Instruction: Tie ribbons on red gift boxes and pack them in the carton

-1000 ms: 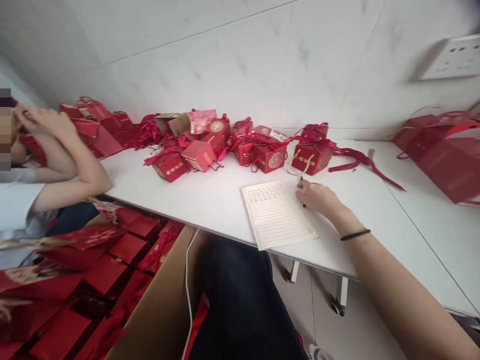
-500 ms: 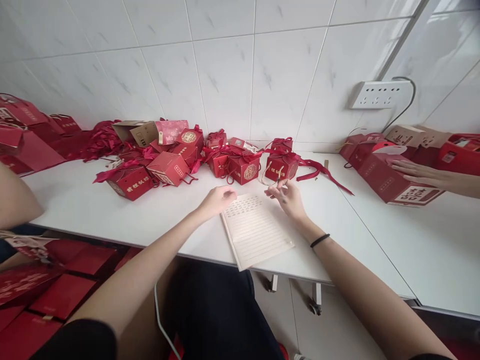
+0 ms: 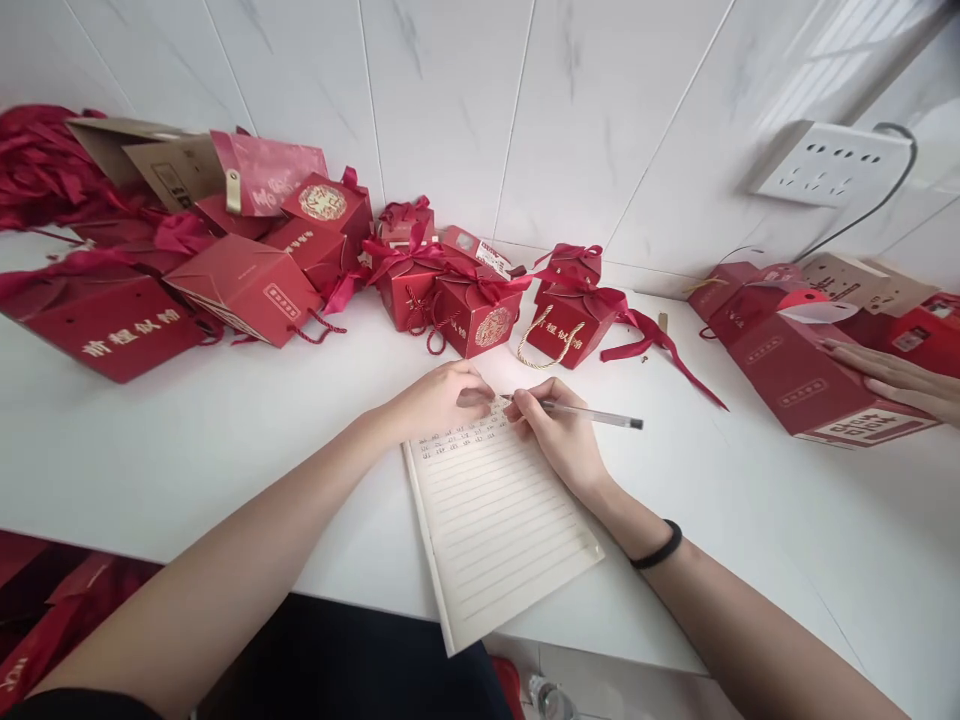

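Note:
My right hand (image 3: 559, 425) is closed round a clear pen (image 3: 600, 412) with a dark end cap. The pen's tip is near the top of a lined notebook (image 3: 510, 530). Several rows of small handwriting fill the page's upper part; ruled lines cover the rest. My left hand (image 3: 446, 400) rests at the notebook's top left edge, fingers curved and thumb apart from them, with nothing seen in it. Just beyond the hands stands a red gift box (image 3: 566, 325) with a gold rope handle and a red ribbon bow.
More red gift boxes (image 3: 255, 285) and a heap of red ribbon (image 3: 45, 160) lie at the left. A loose ribbon (image 3: 675, 365) trails across the white table (image 3: 315, 530). At right, another person's hand (image 3: 900, 380) touches a large red box (image 3: 795, 370). A power strip (image 3: 832, 165) is on the tiled wall.
The view has moved closer to the notebook. My right hand has come down onto the page, and the pen in it now shows plainly. My left hand stays by the top edge.

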A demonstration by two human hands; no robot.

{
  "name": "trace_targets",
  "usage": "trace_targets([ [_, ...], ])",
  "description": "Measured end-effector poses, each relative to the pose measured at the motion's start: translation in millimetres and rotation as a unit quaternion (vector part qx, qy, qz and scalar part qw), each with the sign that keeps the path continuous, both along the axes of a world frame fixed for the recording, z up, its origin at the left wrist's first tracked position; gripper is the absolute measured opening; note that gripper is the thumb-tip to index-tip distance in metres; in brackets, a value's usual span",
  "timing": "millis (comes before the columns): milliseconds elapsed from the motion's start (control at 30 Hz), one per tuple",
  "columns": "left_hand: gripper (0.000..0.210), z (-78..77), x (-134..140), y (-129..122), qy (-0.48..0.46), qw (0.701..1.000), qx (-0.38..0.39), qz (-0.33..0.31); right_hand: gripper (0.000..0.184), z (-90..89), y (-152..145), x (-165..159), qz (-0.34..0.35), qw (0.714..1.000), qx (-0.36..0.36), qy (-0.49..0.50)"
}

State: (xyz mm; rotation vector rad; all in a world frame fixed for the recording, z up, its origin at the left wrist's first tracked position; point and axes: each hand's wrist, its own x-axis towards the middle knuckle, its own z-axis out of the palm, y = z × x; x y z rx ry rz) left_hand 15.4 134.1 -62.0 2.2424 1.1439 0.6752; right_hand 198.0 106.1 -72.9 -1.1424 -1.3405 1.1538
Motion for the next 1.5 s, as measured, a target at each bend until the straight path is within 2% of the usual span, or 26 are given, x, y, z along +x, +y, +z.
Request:
trace_targets([
  [133,0.017,0.7,2.6,1.2,-0.009,1.000,0.000,-0.004,0.025,0.9,-2.1,2.4,-0.025,0.996,0.040,-0.069],
  [300,0.018,0.3,4.3,0.9,0.003,1.000,-0.002,0.005,0.037,6.0,-4.3,2.8,-0.038,0.985,0.058,-0.160],
  [433,0.018,-0.5,4.7,0.7,-0.003,1.000,-0.009,0.017,0.035,8.2,-6.1,0.5,-0.028,0.978,0.058,-0.200],
  [733,0.018,0.8,5.2,0.3,-0.001,1.000,-0.003,0.018,0.034,7.3,-5.8,-0.7,-0.007,0.974,0.060,-0.217],
  [1500,0.019,1.3,3.4,-0.4,-0.004,1.000,-0.019,0.016,0.028,6.5,-7.0,-1.6,-0.028,0.973,0.051,-0.223],
])
